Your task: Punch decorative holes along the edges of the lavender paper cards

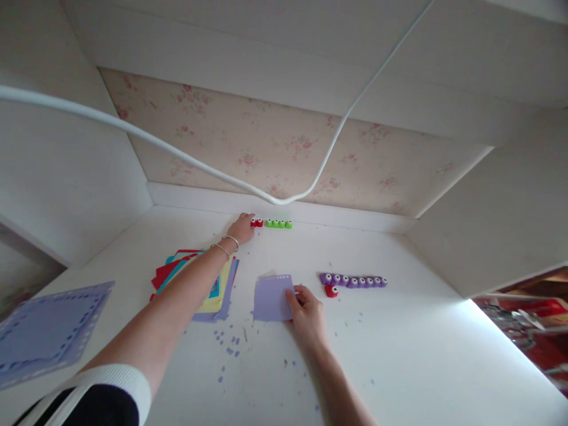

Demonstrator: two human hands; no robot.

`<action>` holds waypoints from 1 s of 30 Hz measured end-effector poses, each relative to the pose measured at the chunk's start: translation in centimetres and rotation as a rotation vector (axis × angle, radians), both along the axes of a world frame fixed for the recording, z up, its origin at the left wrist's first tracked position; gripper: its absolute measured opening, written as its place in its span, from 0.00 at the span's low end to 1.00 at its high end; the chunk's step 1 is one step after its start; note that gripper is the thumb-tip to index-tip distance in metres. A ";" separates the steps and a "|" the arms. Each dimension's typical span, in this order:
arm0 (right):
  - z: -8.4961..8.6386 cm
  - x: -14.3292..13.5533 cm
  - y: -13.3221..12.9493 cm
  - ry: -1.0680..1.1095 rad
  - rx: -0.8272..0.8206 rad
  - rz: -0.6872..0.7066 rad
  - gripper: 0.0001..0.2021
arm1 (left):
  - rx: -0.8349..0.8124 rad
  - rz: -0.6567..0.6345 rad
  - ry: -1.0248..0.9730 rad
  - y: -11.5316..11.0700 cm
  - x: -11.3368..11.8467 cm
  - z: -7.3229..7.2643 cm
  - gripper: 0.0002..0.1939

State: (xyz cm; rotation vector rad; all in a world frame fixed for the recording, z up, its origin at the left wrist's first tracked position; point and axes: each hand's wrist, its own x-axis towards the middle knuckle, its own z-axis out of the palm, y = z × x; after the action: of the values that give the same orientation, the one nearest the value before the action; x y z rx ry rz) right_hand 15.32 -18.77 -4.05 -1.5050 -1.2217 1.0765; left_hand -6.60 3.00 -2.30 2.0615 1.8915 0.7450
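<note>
A white-walled recess, backed by flowered wallpaper (266, 142), enclosed the tabletop (199, 384) and everything on it. The purple sheet (271, 299) lay flat near the middle, between a stack of coloured paper (225, 293) on its left and a row of purple blocks (361, 281) on its right. It was close to square, neither axis plainly longer; its sides ran away toward the wallpaper, and a short line of holes marked the right part of its far edge. The right hand (308, 313) had that sheet by its right edge, thumb on top and the fingers curled in.

The left hand (242, 228) was stretched far forward (two bracelets (231, 238) circled its wrist) to the near end of a pair of red blocks (260, 223); its fingertips were hidden, so I could not tell how far open it was or whether it gripped one. Green blocks (278, 224) continued that line rightward. A lone red block (331, 291) sat just in front of the purple row. Purple paper bits (231, 343) were scattered nearer the person, and punched purple sheets (39, 331) overlapped at far left.
</note>
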 end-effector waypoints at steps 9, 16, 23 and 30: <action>-0.1 0.2 0.1 -0.036 0.010 0.006 0.18 | -0.051 -0.082 0.046 -1.1 -1.3 1.6 0.16; -0.4 0.2 0.1 -0.016 0.010 0.010 0.17 | -0.046 -0.161 -0.155 -9.6 -1.9 4.1 0.16; -0.6 0.4 0.2 0.076 0.002 0.028 0.18 | -0.135 -0.233 -0.449 -22.0 -0.6 3.6 0.16; 0.2 0.2 0.0 0.192 -0.020 0.006 0.18 | -0.090 -0.312 -0.384 -24.6 -0.7 1.7 0.11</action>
State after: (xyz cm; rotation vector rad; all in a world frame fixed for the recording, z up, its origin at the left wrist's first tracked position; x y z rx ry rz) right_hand 15.54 -18.73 -3.84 -1.3788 -1.0850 1.2105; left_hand -7.27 -21.63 -0.59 1.9269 1.3366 0.8799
